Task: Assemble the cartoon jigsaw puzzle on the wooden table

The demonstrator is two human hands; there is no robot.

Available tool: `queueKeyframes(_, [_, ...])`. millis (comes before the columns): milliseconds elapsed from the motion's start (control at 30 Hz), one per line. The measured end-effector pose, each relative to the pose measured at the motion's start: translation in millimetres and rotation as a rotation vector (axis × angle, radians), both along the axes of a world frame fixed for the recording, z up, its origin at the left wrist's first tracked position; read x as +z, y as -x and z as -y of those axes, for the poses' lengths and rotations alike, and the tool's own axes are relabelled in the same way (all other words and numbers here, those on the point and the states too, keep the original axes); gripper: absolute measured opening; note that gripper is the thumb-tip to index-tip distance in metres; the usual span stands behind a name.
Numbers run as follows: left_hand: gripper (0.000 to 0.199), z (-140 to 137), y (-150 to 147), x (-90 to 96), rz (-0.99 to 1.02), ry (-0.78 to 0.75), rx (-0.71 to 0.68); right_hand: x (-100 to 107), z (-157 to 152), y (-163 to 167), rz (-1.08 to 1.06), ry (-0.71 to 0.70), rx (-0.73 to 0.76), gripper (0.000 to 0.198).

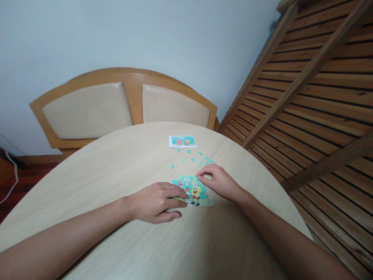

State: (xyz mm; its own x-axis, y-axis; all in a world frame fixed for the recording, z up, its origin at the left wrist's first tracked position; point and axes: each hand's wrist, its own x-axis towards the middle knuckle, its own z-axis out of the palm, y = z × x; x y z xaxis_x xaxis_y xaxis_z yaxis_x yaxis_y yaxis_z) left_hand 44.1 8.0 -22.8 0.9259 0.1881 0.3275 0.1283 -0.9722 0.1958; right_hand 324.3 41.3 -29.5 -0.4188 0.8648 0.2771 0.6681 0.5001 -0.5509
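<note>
A partly assembled jigsaw puzzle (204,201) with cartoon characters on a turquoise ground lies flat on the round table. My left hand (160,200) rests over its left side, fingers stretched out and slightly apart, covering part of the picture. At the puzzle's upper right edge, my right hand (218,179) has thumb and index finger pinched together; anything between the tips is too small to make out. Beyond the puzzle lie several loose turquoise puzzle pieces (192,159), some close to the right hand's knuckles. A small reference picture (189,140) with a white border lies behind them.
The pale wood table (116,167) has a curved far edge. Behind it stands a wooden bench back (134,97) with beige padded panels, against a light wall. Slatted wooden boards (314,85) lean along the right side. A white cable (15,175) hangs at far left.
</note>
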Motion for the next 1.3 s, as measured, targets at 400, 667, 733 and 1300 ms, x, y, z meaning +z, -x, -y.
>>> queueKeyframes(400, [0.028, 0, -1, 0.7, 0.023, 0.002, -0.005, -4, -6, -5, 0.133, -0.157, -0.052, 0.024])
queueKeyframes(667, [0.027, 0, -3, 0.8, 0.035, 0.020, -0.011, -14, -7, 1, 0.321, -0.106, 0.016, 0.048])
queueKeyframes(733, [0.026, -1, -3, 0.6, 0.039, 0.025, -0.011, -14, -6, 2, 0.329, -0.096, 0.008, 0.049])
queueKeyframes(1300, [0.029, -2, -3, -0.8, 0.021, 0.002, -0.012, -13, -15, -25, 0.330, -0.116, -0.156, 0.049])
